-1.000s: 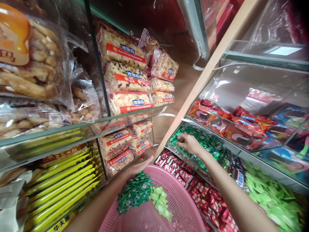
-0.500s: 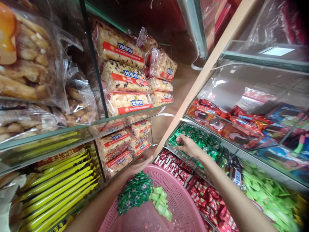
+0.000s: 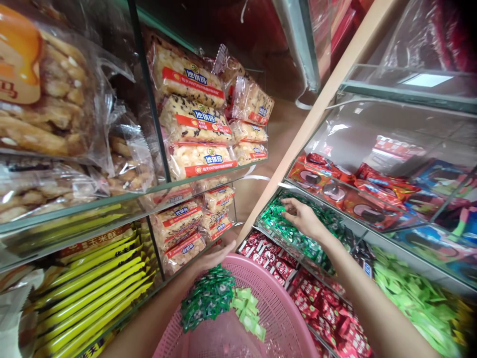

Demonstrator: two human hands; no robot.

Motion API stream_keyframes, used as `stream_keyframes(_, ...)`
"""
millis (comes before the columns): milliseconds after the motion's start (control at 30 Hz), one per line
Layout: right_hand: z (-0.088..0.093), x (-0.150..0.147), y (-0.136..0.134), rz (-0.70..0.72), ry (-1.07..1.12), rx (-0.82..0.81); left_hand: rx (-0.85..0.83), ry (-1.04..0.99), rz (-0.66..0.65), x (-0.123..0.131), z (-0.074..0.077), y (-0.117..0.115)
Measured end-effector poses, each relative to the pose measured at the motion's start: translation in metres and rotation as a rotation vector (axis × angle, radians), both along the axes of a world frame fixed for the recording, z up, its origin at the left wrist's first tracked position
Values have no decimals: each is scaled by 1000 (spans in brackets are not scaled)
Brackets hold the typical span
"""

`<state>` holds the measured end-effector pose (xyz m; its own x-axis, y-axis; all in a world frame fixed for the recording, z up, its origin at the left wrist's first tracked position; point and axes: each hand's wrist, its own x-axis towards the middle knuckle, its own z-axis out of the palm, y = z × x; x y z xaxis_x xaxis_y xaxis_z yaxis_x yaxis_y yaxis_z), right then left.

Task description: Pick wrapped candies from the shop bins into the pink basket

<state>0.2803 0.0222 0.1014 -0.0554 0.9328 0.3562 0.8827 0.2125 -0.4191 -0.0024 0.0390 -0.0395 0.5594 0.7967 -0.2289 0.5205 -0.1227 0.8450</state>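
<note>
Lower centre, I see the left hand (image 3: 219, 255) perhaps steadying the basket (image 3: 279, 296), grip unclear; the right hand (image 3: 287, 209), fingers parted, is over green sweets (image 3: 275, 217).

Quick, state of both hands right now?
Left hand: open, fingers extended at the rim of the pink perforated plastic basket.
Right hand: partly open over small green shiny-wrapped packets; whether it holds any cannot be told.

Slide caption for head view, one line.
Right hand at shelved green packets, left hand beside a pink basket.

Stacked bars (image 3: 197, 119) read "沙琪玛"; a brown label (image 3: 97, 241) reads "玉米酥".
</note>
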Motion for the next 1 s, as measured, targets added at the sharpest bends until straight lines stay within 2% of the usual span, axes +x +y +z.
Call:
stream_keyframes(100, 8, 5, -4, -14, 10, -21, 0, 20, 32, 0, 5, -2)
stream_keyframes(200, 11, 5, -12, 48, 15, -99, -7, 10, 34, -1, 13, -5)
stream_keyframes(300, 8, -1, -20, 120, -17, -231, -16, 7, 6, -1, 19, -6)
stream_keyframes(367, 2, -5, -22, 115, -52, -281, -28, 2, -5, -1, 22, -6)
stream_keyframes(600, -15, -3, -20, -43, -231, -228, -9, -28, -18, 0, 25, -7)
stream_keyframes(867, -9, -9, -22, -27, -474, -248, 39, 12, -20, -1, 29, -9)
stream_keyframes(1000, -10, -7, -23, 82, -429, -232, 5, 16, -5, -3, 30, -10)
